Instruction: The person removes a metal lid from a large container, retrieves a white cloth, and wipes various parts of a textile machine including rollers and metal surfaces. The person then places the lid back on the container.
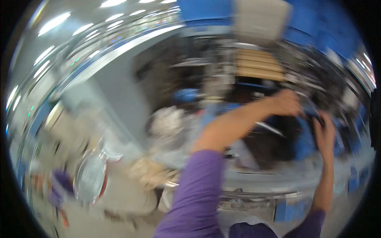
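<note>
A round metal-rimmed object (90, 180) lies low at the left, well apart from both hands. The left hand (286, 102) reaches up into the blurred dark machine parts (305, 104) (whether its fingers are clenched I cannot tell). Just right, the right hand (324, 134) wraps a dark object (317, 119), probably rigid and light, best gripped around its middle, lying against the curled fingers (320, 123).

Both arms wore purple sleeves pushed up past the elbow, forearms bare. Left hand (286, 102) and right hand (325, 133) were ungloved. Frame was motion-blurred; finer detail unreadable.
</note>
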`<state>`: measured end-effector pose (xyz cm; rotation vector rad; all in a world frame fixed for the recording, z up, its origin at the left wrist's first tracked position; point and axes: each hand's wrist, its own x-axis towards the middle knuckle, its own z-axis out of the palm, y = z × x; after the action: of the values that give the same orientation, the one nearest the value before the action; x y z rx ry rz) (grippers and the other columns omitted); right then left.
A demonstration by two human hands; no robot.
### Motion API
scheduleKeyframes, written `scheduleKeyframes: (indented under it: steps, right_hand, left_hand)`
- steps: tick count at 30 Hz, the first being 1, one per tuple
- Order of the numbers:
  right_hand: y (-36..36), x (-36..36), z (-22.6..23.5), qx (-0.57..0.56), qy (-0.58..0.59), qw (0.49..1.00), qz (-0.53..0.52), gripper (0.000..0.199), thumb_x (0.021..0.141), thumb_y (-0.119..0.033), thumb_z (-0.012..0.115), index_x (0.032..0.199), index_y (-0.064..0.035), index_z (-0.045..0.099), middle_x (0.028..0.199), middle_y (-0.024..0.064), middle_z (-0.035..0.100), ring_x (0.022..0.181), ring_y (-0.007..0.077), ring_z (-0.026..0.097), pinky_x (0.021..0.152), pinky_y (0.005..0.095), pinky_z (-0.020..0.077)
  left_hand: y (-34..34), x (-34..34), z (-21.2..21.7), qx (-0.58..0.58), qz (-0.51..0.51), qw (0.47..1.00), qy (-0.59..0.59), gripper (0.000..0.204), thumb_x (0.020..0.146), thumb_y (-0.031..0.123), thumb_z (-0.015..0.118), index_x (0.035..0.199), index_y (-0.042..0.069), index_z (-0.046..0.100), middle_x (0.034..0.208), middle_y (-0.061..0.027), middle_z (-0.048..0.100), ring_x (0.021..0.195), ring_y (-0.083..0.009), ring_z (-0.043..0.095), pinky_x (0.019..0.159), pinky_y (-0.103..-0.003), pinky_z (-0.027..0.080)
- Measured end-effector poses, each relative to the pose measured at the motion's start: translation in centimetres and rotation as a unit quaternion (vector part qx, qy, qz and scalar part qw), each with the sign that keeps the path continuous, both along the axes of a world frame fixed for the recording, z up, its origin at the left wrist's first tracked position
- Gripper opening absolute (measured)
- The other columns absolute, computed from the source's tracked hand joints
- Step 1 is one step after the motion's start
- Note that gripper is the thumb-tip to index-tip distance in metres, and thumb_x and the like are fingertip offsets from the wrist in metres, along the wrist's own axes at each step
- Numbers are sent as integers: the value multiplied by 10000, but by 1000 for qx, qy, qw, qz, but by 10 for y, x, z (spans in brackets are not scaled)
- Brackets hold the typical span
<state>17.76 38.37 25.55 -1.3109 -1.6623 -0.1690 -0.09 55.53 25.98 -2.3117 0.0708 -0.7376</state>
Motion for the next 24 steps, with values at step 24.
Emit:
scheduleKeyframes:
  steps: [24]
  right_hand:
    - [117,-42,157,-18,-389,907,-160,260,768,-289,629,927,-106,723,1005,110,678,987,284,590,953,525,310]
  left_hand:
    - [18,14,16,-427,287,851,-107,405,881,320,592,843,-83,610,794,-234,618,760,-386,599,694,-464,455]
